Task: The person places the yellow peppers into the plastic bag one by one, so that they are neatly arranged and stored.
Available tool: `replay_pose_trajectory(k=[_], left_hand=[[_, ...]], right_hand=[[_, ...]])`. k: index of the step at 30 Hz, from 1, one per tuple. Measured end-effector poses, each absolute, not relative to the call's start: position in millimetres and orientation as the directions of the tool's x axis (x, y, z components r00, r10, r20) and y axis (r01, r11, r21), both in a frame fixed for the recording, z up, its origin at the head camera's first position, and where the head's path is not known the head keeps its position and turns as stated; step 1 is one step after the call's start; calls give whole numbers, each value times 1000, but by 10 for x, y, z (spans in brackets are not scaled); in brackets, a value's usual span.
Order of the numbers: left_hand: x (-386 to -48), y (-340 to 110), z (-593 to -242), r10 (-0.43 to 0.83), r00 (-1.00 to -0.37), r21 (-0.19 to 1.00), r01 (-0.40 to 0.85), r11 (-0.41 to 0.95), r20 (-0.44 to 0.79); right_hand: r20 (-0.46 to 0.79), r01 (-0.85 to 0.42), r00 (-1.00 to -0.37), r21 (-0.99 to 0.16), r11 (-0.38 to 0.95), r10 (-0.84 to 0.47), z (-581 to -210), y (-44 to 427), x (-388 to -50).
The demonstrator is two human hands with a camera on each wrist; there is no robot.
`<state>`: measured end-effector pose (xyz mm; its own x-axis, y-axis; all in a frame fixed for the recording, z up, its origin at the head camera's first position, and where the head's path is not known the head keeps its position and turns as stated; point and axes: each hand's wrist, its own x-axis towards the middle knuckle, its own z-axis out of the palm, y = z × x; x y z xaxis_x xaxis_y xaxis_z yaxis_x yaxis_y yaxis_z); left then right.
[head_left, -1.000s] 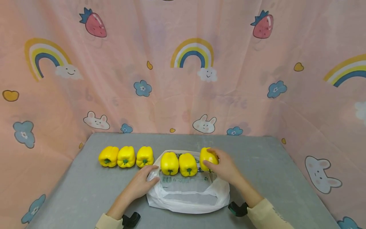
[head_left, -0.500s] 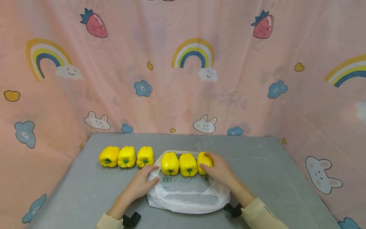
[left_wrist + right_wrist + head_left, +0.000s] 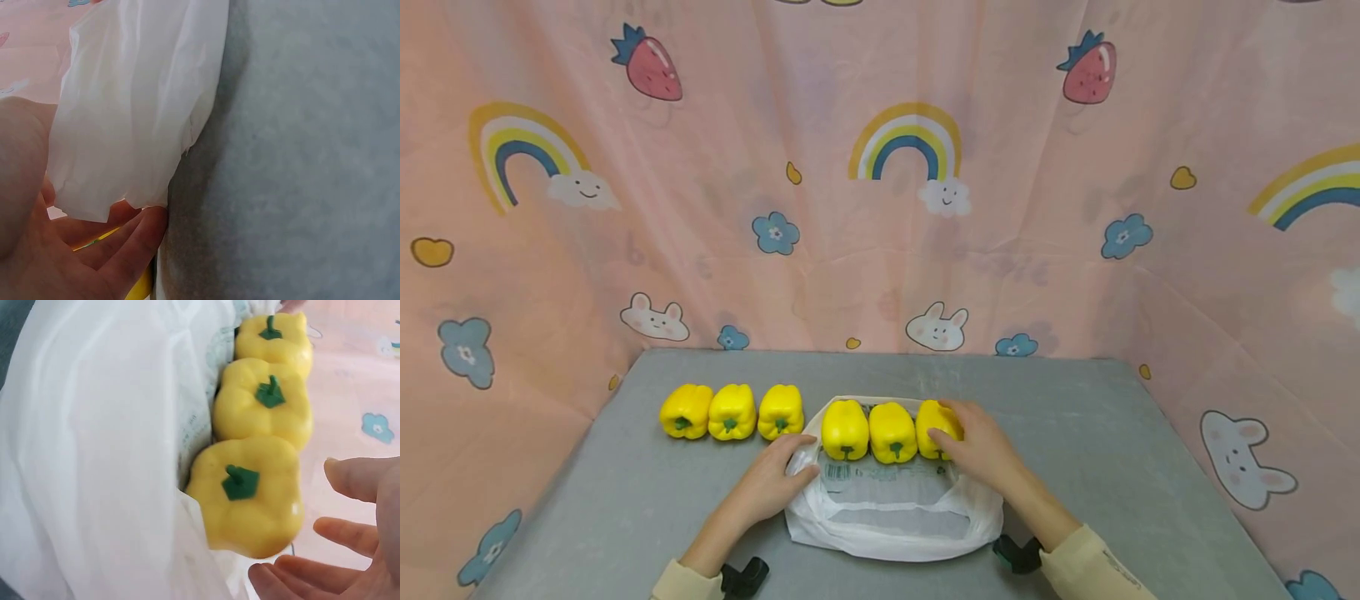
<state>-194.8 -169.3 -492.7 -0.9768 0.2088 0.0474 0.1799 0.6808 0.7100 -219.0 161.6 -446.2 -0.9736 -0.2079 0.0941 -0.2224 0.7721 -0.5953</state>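
Three yellow bell peppers lie in a row on a white plastic bag [image 3: 906, 533] in the head view: a left one [image 3: 845, 429], a middle one [image 3: 892, 432] and a right one [image 3: 934, 427]. My right hand [image 3: 981, 446] is beside the right pepper; in the right wrist view its spread fingers [image 3: 350, 534] stand apart from that pepper [image 3: 250, 494], whose green stem faces the camera. My left hand [image 3: 771, 479] rests at the bag's left edge with fingers extended. White film [image 3: 131, 112] hangs over those fingers in the left wrist view, partly hiding them.
Another three yellow bell peppers [image 3: 732, 412] lie in a row on the grey table [image 3: 625, 500], left of the bag. A pink patterned curtain [image 3: 820, 292] encloses the table's back and sides. Black wrist devices [image 3: 1018, 554] sit below both hands.
My right hand has brought the right pepper leftward and down, up against the middle one, and its fingers have since come off it. My left hand has stayed at the bag's edge.
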Motion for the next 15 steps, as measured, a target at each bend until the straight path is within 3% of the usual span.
replay_pose_trajectory(k=[8,15], left_hand=[[-1943,-1689,-4927,207,-977,709,182,681,52],[-1943,-1684,-4915,204,-977,713,185,676,60]], right_hand=[[195,-279,-960,-633,722,-201,-4388,1862,-2074],[206,-288,-958,-650,703,-202,-4483,2044,-2043]])
